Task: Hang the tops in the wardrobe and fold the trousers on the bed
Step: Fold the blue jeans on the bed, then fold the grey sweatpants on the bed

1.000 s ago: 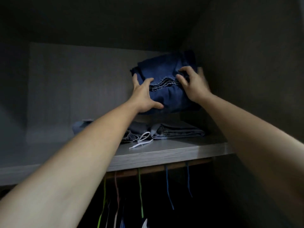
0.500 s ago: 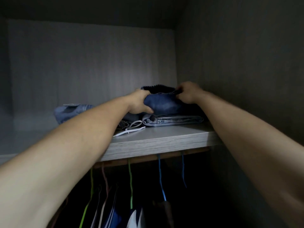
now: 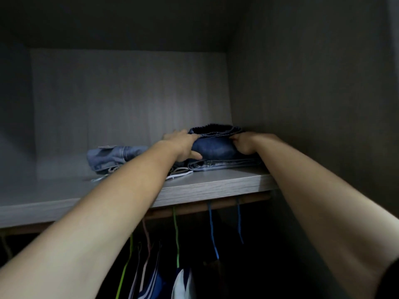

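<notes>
Folded dark blue jeans (image 3: 214,145) lie on top of a lighter folded pair (image 3: 224,164) at the right end of the wardrobe's upper shelf (image 3: 207,184). My left hand (image 3: 182,145) holds the dark jeans' left side, thumb underneath and fingers over the top. My right hand (image 3: 245,144) grips their right side with curled fingers. Another light denim garment (image 3: 112,157) lies further left on the shelf. Below the shelf, tops (image 3: 170,283) hang on coloured hangers.
The wardrobe's right wall (image 3: 302,104) stands close beside the jeans pile. A white cord (image 3: 180,174) lies on the shelf in front of the pile. Green (image 3: 176,234), pink and blue hangers (image 3: 212,231) hang from the rail under the shelf.
The dark jeans were held up in the air a second ago; both hands have lowered them onto the lighter folded pair on the shelf.
</notes>
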`<state>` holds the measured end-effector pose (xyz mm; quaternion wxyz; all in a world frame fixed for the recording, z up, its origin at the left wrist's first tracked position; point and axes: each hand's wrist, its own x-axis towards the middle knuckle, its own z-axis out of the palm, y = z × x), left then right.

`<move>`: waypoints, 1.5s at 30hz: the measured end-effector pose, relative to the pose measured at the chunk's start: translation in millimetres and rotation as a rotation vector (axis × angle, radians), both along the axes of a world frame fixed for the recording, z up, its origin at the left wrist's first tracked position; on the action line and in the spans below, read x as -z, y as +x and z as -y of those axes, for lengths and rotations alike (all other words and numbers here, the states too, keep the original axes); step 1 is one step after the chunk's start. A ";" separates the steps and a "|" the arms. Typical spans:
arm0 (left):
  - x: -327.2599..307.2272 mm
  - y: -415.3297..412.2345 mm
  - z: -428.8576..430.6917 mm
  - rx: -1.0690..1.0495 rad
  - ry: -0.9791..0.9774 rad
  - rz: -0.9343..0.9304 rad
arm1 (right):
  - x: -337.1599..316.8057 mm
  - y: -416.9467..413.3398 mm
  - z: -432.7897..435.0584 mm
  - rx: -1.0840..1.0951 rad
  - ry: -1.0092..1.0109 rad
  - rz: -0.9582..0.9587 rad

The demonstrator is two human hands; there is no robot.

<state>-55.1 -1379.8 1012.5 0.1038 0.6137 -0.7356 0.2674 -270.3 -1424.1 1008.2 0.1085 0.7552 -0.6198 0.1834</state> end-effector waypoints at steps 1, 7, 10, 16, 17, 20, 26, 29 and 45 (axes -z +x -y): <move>0.4 1.7 -7.7 -0.012 -0.052 0.020 | 2.7 0.6 -4.0 0.012 -0.025 0.028; 11.6 15.8 -62.2 0.026 -0.305 -0.116 | 30.7 8.0 -63.1 -0.006 -0.283 0.144; 38.3 25.9 -91.1 0.126 -0.433 -0.151 | 53.0 8.5 -95.5 -0.109 -0.536 0.241; 71.3 32.3 -112.9 0.228 -0.438 -0.269 | 99.7 17.4 -144.4 -0.031 -0.582 0.335; 70.5 31.1 -111.9 0.227 -0.436 -0.265 | 110.6 21.4 -150.3 -0.007 -0.577 0.323; 71.5 27.3 -113.6 0.292 -0.573 -0.197 | 134.7 29.5 -169.4 0.067 -0.645 0.274; 109.7 42.1 -140.2 0.291 -0.587 -0.130 | 168.4 19.0 -229.4 0.232 -0.582 -0.074; 148.4 34.1 -163.3 0.356 -0.579 -0.154 | 194.1 10.4 -275.9 0.254 -0.590 -0.191; 404.8 -296.5 -492.6 1.065 -0.050 -0.440 | 426.3 -232.3 -751.2 0.924 -0.131 -0.200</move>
